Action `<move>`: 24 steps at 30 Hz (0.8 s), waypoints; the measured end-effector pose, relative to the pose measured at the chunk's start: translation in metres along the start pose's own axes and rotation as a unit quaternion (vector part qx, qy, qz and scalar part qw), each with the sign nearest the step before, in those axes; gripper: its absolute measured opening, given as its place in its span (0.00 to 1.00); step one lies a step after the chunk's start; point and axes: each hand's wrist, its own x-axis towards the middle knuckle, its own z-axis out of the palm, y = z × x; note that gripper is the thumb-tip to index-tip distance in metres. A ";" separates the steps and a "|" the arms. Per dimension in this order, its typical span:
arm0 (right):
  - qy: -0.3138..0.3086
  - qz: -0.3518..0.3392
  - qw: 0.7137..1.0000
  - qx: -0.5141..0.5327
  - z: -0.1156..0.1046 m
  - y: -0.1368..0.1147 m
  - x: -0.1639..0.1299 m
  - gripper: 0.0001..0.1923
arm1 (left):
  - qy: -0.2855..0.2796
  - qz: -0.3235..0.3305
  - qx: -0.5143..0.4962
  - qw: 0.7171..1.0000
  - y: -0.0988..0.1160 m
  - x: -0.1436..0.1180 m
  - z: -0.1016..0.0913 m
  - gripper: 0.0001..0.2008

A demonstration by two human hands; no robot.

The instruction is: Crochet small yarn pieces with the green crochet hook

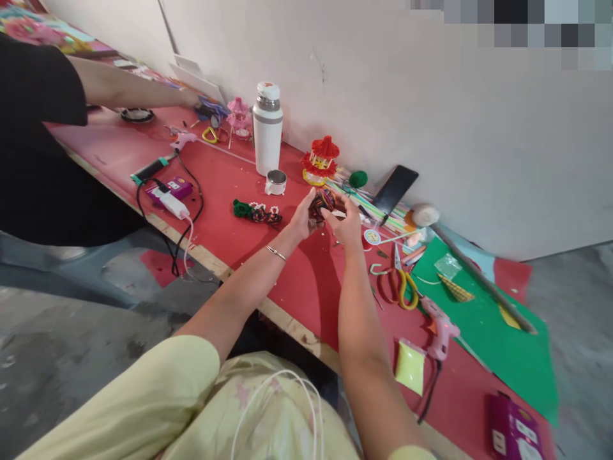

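Note:
Above the red tabletop, both my hands close round a dark multicoloured ball that looks like yarn point(322, 202). My left hand point(303, 216) cups it from the left, and my right hand point(347, 220) has its fingers on the right side. Part of the ball is covered by my fingers. To the left of my hands lies a green and dark knitted-looking strip with white beads point(257, 212). Just behind them stands a small red tiered pavilion model point(320, 161) with a yellow base.
A white thermos point(267, 131) and its metal cup point(276, 183) stand behind. Yellow-handled scissors point(407, 289), a pink glue gun point(439, 326), a yellow packet point(410, 367) and a phone point(396, 190) lie rightward. A co-worker's arm point(138, 89) reaches across at left, near power cords point(179, 239).

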 end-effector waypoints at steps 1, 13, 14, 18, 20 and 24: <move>0.025 0.000 0.999 -0.033 0.001 -0.001 0.000 0.35 | 0.003 -0.001 -0.004 1.000 0.000 0.000 0.000 0.25; 0.013 0.121 0.991 0.056 -0.015 -0.036 0.004 0.15 | 0.000 -0.034 -0.037 0.999 0.005 -0.001 -0.004 0.31; 0.024 0.131 0.987 0.085 -0.017 -0.042 0.007 0.15 | -0.001 -0.041 -0.046 0.998 0.005 -0.001 -0.004 0.32; 0.050 0.099 0.982 0.155 -0.025 -0.065 0.030 0.18 | -0.028 -0.089 -0.101 0.991 0.005 -0.002 -0.006 0.32; 0.039 0.085 0.978 0.188 -0.030 -0.076 0.047 0.19 | -0.037 -0.115 -0.133 0.984 0.006 -0.002 -0.008 0.33; 0.014 0.048 0.971 0.232 -0.045 -0.107 0.083 0.18 | -0.034 -0.134 -0.178 0.974 0.009 -0.001 -0.012 0.33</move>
